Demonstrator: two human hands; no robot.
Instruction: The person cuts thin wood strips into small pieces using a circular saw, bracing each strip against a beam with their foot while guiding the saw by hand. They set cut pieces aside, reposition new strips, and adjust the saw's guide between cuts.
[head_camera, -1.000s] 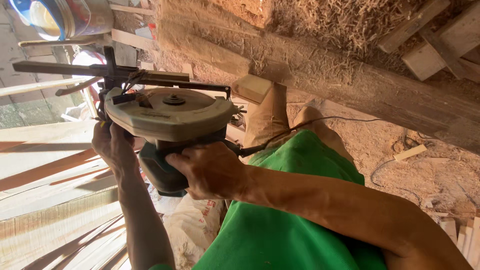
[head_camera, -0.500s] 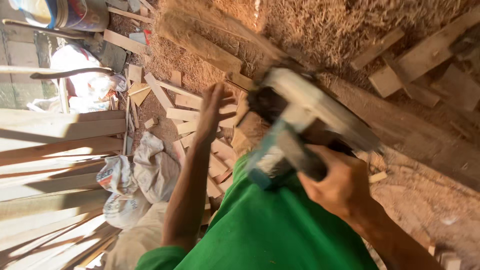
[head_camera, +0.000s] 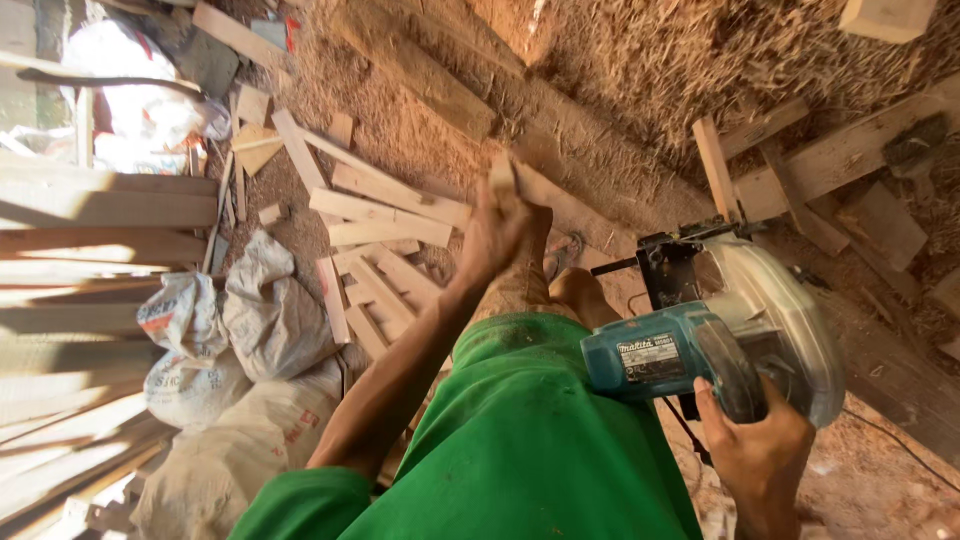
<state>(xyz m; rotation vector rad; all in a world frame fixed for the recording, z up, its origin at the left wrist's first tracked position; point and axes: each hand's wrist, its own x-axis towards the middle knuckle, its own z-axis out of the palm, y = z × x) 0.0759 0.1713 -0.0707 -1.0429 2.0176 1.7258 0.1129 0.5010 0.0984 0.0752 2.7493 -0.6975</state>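
Far left: pale stacked planks (head_camera: 100, 200), then 3 or so stuffed white sacks (head_camera: 250, 330) slumped on the sawdust floor (head_camera: 400, 130). Just right of the sacks, a loose scatter of short wood offcuts (head_camera: 380, 225), most lying with long axes running left-right or slightly tilted.

Centre: left hand (head_camera: 500, 235) stretched out ahead of the green shorts (head_camera: 530, 440), grip pinched around a small wood piece (head_camera: 502, 175) that sticks up out of the fingers, long axis pointing away from the person. It hangs just above and right of the offcut scatter, not touching it. A foot shows just beyond the knee.

Right: right hand (head_camera: 760, 450) wrapped tight on the rear handle of a teal circular saw (head_camera: 720, 340), grip fully pressed around it. Saw is carried off the ground beside the right thigh, blade guard facing right, black base plate toward the far side. Saw lies well right of the wood piece; left hand is the nearer one to the offcuts. More beams (head_camera: 830, 160) and shavings upper right.
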